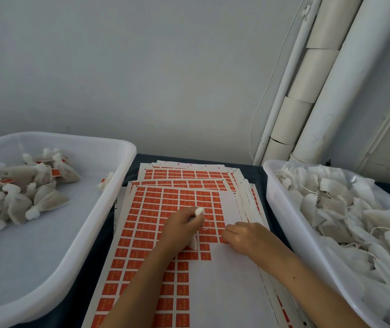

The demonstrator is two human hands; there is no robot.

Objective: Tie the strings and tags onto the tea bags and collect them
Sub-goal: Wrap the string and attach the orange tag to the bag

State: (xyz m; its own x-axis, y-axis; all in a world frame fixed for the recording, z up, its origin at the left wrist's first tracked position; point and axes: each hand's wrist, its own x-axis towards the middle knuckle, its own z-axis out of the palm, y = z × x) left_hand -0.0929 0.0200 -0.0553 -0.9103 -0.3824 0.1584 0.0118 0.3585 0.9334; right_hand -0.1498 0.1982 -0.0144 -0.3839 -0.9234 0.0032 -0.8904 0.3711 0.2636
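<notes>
1. Tea bag (196, 227) sits in the left hand (181, 229) above the sheet of orange tags (151, 223), near the middle of the table; its gathered white top pokes up past the knuckles, pointing away from the person, and its lower corner shows below the fist, so its long axis runs roughly near-to-far, slightly tilted.
2. Left hand fingers are curled round the bag, gripping it.
3. A thin string (207, 224) loops out from the bag toward the right.
4. Right hand (246, 237) rests on the sheet just beside the left one, its fingertips bent down at the edge of the orange tags; whether they pinch a tag cannot be told.
5. Orange tags carry small pale marks, too blurred to read.
6. More tag sheets are fanned out beneath and beyond the top one.
7. White tray on the left (118, 185) holds a heap of tied tea bags (23, 185), several with orange tags.
8. White tray on the right (272, 185) is piled with untied bags and loose strings (355, 214).
</notes>
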